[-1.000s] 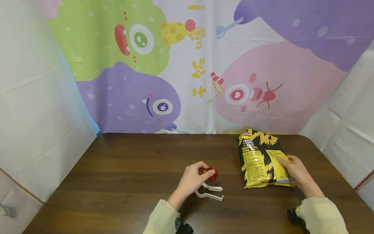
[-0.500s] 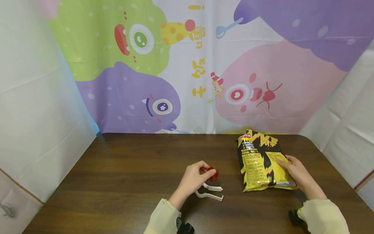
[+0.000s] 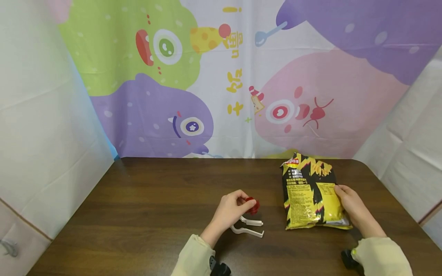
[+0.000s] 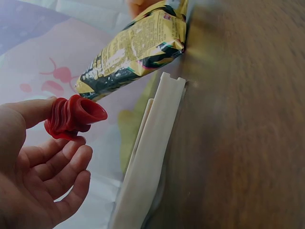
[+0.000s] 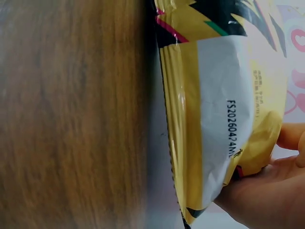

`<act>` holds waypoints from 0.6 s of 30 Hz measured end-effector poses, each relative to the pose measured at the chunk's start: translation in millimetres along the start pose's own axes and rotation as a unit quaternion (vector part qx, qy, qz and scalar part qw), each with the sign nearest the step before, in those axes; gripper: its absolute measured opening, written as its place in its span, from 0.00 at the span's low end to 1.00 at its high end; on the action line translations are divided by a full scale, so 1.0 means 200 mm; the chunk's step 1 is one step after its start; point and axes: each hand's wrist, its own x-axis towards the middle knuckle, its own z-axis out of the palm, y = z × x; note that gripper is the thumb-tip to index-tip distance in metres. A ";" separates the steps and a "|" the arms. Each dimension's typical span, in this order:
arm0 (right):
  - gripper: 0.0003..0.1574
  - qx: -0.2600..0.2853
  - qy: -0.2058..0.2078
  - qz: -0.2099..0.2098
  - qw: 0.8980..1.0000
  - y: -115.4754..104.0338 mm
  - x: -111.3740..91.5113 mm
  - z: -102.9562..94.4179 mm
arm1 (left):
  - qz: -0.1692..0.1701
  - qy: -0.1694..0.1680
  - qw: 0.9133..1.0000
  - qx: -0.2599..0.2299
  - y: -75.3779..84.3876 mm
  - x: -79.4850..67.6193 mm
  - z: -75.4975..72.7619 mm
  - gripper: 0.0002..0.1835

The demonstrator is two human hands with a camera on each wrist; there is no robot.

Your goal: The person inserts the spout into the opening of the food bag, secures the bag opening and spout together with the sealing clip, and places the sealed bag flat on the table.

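In the head view my left hand pinches a small red ribbed spout between thumb and fingers. The left wrist view shows this spout with its open mouth facing away from the hand. Just below it, a white bag clip lies on the table with its two arms spread; the hand hides its rear end. To the right is a black and yellow snack bag, printed with fries. My right hand holds the bag's right edge, fingers behind it. A white date strip shows in the right wrist view.
The brown wooden table runs back to a cartoon-printed curtain. White cloth hangs along both sides. A black wrist camera sits at each sleeve.
The snack bag has shifted slightly toward me. My right thumb has slid from the bag's front to its right edge. The left hand, spout and clip have barely moved.
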 end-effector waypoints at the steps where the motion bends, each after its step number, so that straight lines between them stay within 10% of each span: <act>1: 0.42 0.002 0.002 -0.007 1.000 0.02 0.01 0.00 | 0.000 0.000 1.000 0.000 0.00 0.00 0.00 0.14; 9: 0.42 -0.031 0.030 -0.026 0.999 0.19 0.12 -0.01 | -0.001 -0.004 1.000 -0.008 0.00 0.00 0.02 0.14; 18: 0.36 -0.005 -0.008 -0.010 1.000 0.01 -0.01 0.01 | -0.003 -0.006 1.000 -0.009 0.01 0.01 0.03 0.15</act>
